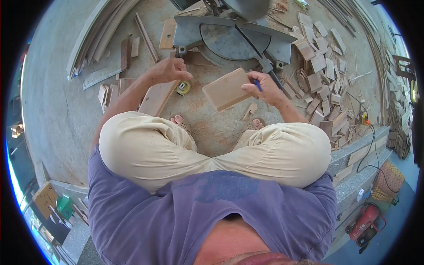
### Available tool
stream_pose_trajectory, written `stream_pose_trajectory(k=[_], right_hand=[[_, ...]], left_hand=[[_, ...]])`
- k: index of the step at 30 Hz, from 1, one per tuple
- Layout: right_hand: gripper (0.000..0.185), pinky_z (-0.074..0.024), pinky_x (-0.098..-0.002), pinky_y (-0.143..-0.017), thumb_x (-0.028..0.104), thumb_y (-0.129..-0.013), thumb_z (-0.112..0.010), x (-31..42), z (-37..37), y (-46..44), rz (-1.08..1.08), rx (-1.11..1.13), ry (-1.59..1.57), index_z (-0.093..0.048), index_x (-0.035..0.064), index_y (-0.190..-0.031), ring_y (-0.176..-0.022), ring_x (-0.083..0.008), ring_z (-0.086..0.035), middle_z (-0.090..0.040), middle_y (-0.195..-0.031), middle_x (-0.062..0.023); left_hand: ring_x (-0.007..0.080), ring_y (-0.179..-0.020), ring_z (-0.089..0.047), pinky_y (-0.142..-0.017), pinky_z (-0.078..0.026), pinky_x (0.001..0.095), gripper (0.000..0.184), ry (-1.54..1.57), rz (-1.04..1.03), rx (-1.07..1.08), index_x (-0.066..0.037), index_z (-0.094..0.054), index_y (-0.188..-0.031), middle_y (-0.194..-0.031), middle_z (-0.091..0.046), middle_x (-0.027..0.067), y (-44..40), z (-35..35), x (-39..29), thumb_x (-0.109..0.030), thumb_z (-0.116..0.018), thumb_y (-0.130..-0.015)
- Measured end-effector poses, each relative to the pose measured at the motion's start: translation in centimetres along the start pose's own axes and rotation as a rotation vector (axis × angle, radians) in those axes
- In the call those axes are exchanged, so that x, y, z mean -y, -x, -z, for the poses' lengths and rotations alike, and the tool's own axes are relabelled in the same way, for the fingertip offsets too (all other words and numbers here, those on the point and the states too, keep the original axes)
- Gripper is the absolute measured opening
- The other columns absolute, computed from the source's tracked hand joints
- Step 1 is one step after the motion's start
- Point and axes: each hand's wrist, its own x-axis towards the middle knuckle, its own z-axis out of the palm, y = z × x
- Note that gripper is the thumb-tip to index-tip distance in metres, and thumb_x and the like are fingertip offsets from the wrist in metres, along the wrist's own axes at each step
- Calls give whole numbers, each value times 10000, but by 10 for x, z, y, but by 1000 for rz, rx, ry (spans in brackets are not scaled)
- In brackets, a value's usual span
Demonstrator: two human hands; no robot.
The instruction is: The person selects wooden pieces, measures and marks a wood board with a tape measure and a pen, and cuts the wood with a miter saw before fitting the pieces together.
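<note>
Between my thumb and fingers, my right hand (266, 86) grips the near right edge of a flat rectangular wooden board (226, 89), held tilted above the floor. A blue pen (257, 85) is tucked in the same hand. My left hand (170, 70) is raised at the left with its fingers curled in; what they hold, if anything, is hidden. Just below its thumb is a yellow tape measure (182, 87), and I cannot tell whether they touch. The tape measure lies beside a longer wooden plank (158, 98).
A miter saw (234, 42) stands ahead on the concrete floor. Wood offcuts (318, 81) are heaped at the right, with long trim strips (99, 31) at the left. A power cord (372, 145) runs over the steps near a red machine (366, 223).
</note>
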Motion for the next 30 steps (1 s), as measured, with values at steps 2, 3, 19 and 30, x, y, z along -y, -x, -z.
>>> stream_pose_trajectory(k=[2, 3, 19, 30], right_hand=[[282, -448, -245, -551, 226, -947, -770, -12, -38, -6, -84, 171, -188, -688, 22, -1123, -605, -78, -522, -615, -810, 2], [311, -469, -260, -568, 211, -949, -763, -31, -56, -10, -125, 220, -222, -672, 19, -1176, -634, -89, -544, -622, -809, -7], [351, -533, -277, -630, 299, -993, -638, -113, 43, 73, -568, -533, -446, -653, 44, -1234, -695, -124, -647, -691, -863, -37], [345, -426, -266, -494, 334, -947, -718, -104, 106, -13, -594, 243, -537, -669, 34, -1111, -586, -96, -587, -637, -722, 0]], left_hand=[[207, -961, -679, -846, -536, 331, 489, 181, 7, 134, -24, -754, -1118, -1005, -730, 125, -9, -38, -23, -409, -812, -822], [191, -972, -671, -835, -528, 316, 474, 358, 25, 258, -25, -749, -1134, -1042, -729, 115, -8, -59, -26, -377, -813, -822], [184, -673, -670, -625, -503, 359, 347, 119, 320, -171, -1, -651, -787, -694, -666, 92, 4, -37, 85, -325, -747, -864], [235, -900, -710, -720, -542, 434, 600, 586, 299, -526, -14, -611, -1093, -1031, -701, 108, -90, 43, 99, -590, -649, -928]])
